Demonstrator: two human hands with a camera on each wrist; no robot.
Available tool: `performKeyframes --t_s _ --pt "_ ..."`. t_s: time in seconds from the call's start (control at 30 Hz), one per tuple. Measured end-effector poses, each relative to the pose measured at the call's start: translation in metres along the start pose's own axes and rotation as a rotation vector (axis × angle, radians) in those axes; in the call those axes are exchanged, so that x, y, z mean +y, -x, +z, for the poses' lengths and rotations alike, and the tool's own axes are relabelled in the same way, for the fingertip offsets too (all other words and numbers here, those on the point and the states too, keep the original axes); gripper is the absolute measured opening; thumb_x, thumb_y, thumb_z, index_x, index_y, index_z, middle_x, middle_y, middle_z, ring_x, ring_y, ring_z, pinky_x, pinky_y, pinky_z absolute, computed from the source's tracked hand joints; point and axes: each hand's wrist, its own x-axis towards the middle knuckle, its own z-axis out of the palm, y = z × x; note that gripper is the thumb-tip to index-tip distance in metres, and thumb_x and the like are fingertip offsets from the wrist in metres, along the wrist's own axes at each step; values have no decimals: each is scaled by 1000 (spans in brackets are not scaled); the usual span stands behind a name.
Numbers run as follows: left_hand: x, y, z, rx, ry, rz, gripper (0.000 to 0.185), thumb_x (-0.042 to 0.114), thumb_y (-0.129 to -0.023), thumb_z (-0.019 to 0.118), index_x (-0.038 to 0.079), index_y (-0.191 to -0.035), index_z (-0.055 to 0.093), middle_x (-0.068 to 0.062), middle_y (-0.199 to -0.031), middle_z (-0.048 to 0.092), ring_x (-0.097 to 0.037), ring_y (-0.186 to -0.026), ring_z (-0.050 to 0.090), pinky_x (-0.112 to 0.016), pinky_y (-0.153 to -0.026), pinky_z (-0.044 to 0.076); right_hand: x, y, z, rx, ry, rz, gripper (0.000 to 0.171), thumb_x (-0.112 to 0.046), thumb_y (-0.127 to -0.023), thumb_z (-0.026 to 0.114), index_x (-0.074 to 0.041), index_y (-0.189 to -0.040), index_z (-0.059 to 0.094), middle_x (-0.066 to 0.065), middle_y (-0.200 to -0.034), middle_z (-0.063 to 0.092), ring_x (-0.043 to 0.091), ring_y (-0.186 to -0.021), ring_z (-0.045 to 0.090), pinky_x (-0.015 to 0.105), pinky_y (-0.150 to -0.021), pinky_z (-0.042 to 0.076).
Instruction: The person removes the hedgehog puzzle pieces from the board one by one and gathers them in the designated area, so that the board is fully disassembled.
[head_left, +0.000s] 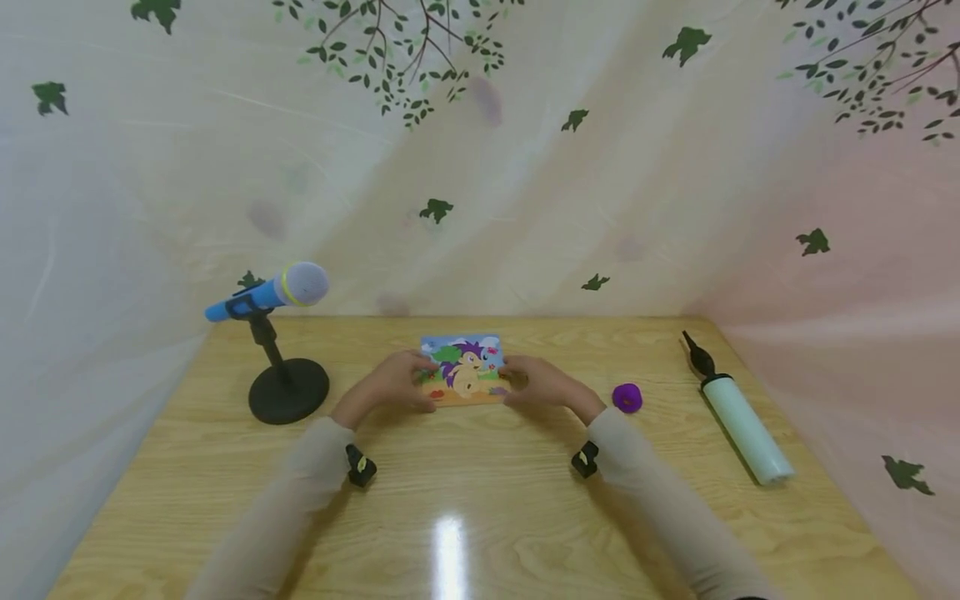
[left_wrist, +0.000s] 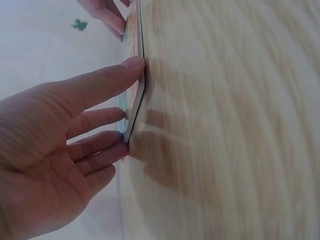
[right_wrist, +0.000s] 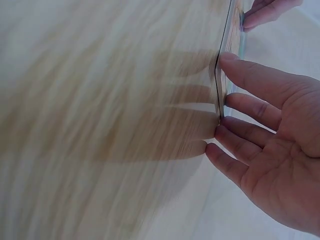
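A colourful picture puzzle board [head_left: 467, 369] with a cartoon animal lies flat on the wooden table [head_left: 480, 508], at the middle towards the back. My left hand [head_left: 392, 382] touches its left edge and my right hand [head_left: 542, 383] its right edge. In the left wrist view the left hand [left_wrist: 90, 120] has its straight thumb and fingers set against the board's thin edge [left_wrist: 136, 95]. The right wrist view shows the right hand [right_wrist: 260, 120] the same way against the board's edge [right_wrist: 231, 30]. Neither hand wraps round the board.
A blue microphone [head_left: 272, 292] on a black round stand [head_left: 288, 392] is at the left. A small purple lump [head_left: 627, 397] lies right of the board, and a white hand pump [head_left: 738, 417] with a black nozzle further right. A leaf-printed curtain [head_left: 525, 208] closes off the back and sides.
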Motion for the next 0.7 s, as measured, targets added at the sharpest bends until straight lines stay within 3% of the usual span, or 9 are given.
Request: performKeyframes --t_s 0.47,0.7 --pt "38 -9 24 -23 -24 33 68 29 -77 88 2 -134 64 -21 -143 59 -40 -138 51 -51 -118 37 30 43 -7 8 -81 26 54 -16 -94 73 5 -140 57 25 -159 39 47 -148 32 59 -121 27" --pt "47 -9 30 -26 -35 53 68 30 -77 88 2 -135 64 -20 -143 60 -38 -136 53 -50 -117 39 35 53 -7 14 -65 15 55 -18 -94 73 3 -141 56 23 -160 38 47 -149 32 60 -121 27"
